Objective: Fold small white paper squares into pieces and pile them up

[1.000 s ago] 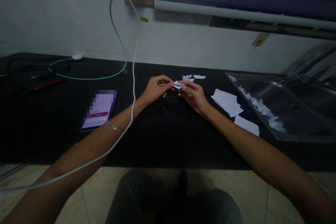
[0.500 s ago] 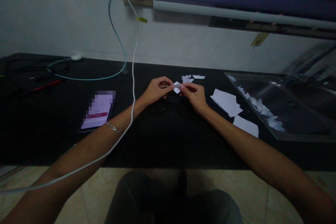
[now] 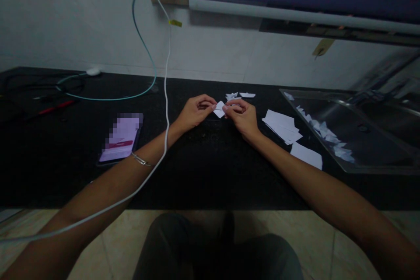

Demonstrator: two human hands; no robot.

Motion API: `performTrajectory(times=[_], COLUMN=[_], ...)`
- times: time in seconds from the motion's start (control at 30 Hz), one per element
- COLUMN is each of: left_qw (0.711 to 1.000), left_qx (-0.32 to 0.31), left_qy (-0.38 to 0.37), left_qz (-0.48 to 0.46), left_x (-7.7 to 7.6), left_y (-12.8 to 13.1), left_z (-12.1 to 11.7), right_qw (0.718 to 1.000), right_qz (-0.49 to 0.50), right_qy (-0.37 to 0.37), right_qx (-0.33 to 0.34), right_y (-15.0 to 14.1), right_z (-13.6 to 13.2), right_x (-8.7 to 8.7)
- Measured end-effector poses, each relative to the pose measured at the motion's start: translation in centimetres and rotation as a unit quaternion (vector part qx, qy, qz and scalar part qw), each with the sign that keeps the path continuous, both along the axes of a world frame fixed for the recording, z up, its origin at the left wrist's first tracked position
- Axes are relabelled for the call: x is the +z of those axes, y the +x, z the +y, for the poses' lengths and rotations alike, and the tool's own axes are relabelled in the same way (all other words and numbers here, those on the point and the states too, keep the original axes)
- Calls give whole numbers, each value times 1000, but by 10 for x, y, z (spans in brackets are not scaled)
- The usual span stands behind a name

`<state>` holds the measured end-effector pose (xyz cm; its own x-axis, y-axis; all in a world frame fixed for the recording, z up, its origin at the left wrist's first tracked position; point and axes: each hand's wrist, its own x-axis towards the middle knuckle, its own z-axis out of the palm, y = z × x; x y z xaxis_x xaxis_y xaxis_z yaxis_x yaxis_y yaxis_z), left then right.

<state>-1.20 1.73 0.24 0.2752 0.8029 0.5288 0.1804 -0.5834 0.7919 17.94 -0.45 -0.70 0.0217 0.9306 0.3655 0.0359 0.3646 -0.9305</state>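
Note:
A small folded piece of white paper (image 3: pixel 219 110), diamond-shaped with a crease across it, is held between my two hands above the black counter. My left hand (image 3: pixel 197 111) pinches its left corner between thumb and fingers. On the opposite corner, my right hand (image 3: pixel 242 116) grips it the same way. Just behind my right hand lie several folded paper boats (image 3: pixel 247 95), partly hidden by the fingers. To the right of that hand is a loose stack of white paper sheets (image 3: pixel 282 125), with another sheet (image 3: pixel 306 155) nearer to me.
A metal sink (image 3: pixel 377 151) stands at the right, with several folded paper pieces (image 3: pixel 323 131) along its left rim. A phone (image 3: pixel 121 138) lies left of my forearm. One white cable (image 3: pixel 166 96) crosses over my left arm; a teal cable (image 3: pixel 108 99) loops behind.
The folded paper now shows flatter and wider as a diamond between my fingertips. Both hands stay almost in place, and the whole view has shifted slightly.

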Motion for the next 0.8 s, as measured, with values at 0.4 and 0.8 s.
performTrajectory(times=[0.4, 0.8], left_qw=[998, 998], left_qx=[-23, 3], left_qy=[-65, 2], left_qz=[2, 65], left_x=[-2, 1], left_y=[1, -4], left_z=[-3, -2], right_qw=[999, 996], right_qz=[-38, -82], right_qy=[3, 11], right_qx=[-2, 13], right_y=[-1, 2], right_z=[-5, 2], right_x=[3, -7])
